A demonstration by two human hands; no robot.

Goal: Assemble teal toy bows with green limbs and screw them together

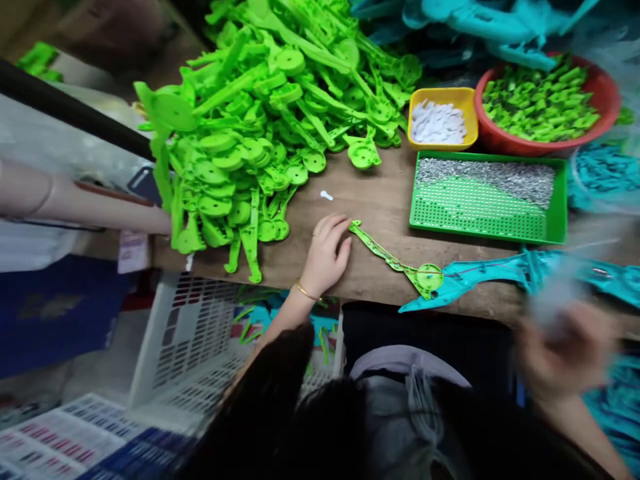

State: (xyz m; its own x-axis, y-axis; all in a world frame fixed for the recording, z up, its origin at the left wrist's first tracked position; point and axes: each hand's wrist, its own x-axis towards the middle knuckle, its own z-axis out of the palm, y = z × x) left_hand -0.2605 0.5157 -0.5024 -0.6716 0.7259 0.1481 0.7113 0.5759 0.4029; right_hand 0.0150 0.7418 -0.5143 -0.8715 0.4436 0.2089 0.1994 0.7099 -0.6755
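My left hand (327, 248) rests on the table, its thumb apart from the fingers. Its fingertips touch or nearly touch the far end of a slim bright-green plastic arm (383, 253) with a round disc. This arm meets a long blue plastic piece (480, 270), and a thin reddish strand runs along both. At the right, my right hand (570, 347) is smeared by motion. Its fingers are curled around a pale grey object (555, 300), too blurred to name, over the blue piece. A small white plastic piece (326, 195) lies beyond my left hand.
Green plastic parts (260, 120) form a large heap at the back left. A green tray (480, 230) of small metal pieces, a yellow bin (415, 137) of white pieces and a red bowl (613, 100) stand right. Below the table edge is a white crate (175, 333).
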